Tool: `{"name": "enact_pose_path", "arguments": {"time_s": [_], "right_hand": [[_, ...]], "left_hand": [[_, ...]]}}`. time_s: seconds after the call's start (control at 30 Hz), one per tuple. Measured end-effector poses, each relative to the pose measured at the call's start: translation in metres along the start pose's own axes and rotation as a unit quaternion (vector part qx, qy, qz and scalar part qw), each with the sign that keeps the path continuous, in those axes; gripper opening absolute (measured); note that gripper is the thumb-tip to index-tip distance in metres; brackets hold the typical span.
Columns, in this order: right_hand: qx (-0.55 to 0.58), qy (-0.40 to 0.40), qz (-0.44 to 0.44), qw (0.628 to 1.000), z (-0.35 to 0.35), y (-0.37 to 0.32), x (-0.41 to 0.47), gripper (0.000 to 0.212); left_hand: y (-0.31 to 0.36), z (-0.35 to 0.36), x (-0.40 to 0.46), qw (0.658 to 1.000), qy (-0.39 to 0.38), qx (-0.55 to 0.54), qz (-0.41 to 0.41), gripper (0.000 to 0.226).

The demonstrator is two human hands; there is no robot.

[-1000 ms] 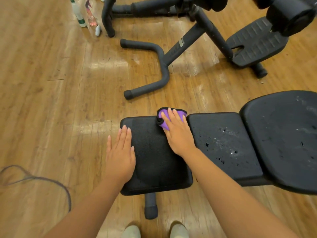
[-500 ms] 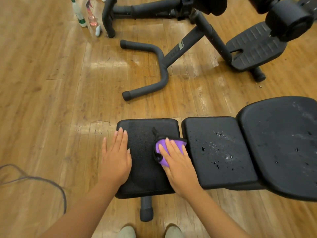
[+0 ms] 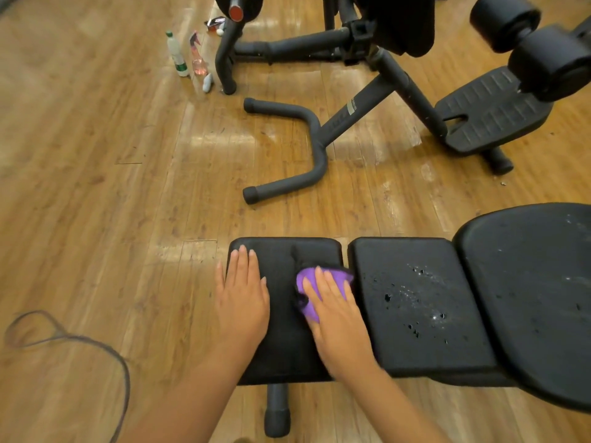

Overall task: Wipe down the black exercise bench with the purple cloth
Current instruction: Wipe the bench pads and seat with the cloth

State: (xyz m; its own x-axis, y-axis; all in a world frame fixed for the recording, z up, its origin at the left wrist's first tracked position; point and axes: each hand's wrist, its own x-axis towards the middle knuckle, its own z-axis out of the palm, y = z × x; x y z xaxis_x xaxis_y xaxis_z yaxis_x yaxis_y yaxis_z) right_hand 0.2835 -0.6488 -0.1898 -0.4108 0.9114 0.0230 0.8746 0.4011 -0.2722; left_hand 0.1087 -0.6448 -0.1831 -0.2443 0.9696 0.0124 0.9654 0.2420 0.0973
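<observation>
1. Purple cloth (image 3: 319,284) flat on the leftmost pad of the black exercise bench (image 3: 415,314), beside the gap to the middle pad.
2. Right hand (image 3: 335,314) pressing the cloth, fingers straight and spread.
3. Left hand (image 3: 241,298) flat on the pad's left edge, fingers straight, pointing far.
4. Far left on the floor: bottle (image 3: 176,54) and spray bottle (image 3: 198,57) holding pink liquid.

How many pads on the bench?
3: left pad under both hands and the cloth, middle pad with droplets, and right pad, cut off by the frame edge; more may be hidden.
</observation>
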Motion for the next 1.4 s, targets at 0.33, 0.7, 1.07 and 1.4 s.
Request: {"name": "enact_pose_path", "arguments": {"time_s": [0.33, 0.7, 1.07, 1.4], "right_hand": [[0.013, -0.039, -0.029, 0.999, 0.010, -0.001, -0.055, 0.069], [0.070, -0.003, 0.010, 0.997, -0.008, 0.025, 0.088, 0.056], [0.250, 0.074, 0.095, 0.961, -0.053, 0.026, 0.005, 0.054], [0.027, -0.080, 0.051, 0.995, -0.027, 0.082, -0.055, 0.069]], "left_hand": [[0.002, 0.005, -0.006, 0.999, 0.009, -0.018, 0.033, 0.054], [0.024, 0.008, -0.005, 0.996, 0.016, 0.001, 0.085, 0.054], [0.078, -0.008, -0.013, 0.993, 0.007, -0.050, 0.110, 0.053], [0.120, 0.018, -0.032, 0.985, -0.065, -0.028, 0.156, 0.057]]}}
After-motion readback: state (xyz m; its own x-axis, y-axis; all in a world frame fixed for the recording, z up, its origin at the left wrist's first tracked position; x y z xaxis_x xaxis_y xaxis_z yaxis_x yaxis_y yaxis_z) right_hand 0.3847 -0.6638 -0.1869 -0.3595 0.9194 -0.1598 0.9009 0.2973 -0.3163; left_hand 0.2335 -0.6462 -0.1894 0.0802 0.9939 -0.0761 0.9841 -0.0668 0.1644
